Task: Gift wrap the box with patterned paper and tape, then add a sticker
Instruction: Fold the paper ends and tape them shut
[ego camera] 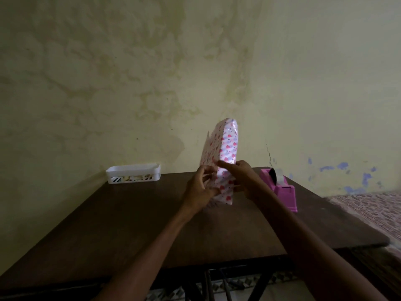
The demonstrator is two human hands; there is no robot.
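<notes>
The box (225, 144), covered in white paper with pink and blue hearts, stands upright on its narrow end on the dark wooden table (130, 213). My left hand (200, 187) grips its lower left side, fingers curled against the paper. My right hand (240, 177) holds the right side, its index finger stretched across the narrow front face and pressing on it. A pink tape dispenser (282, 187) with a clear tape roll sits just right of the box. No sticker can be made out.
A white slotted plastic basket (133, 175) with small items inside stands at the table's back left against the stained wall. The table's right edge borders a patterned surface (373, 209). Metal table legs show below the front edge.
</notes>
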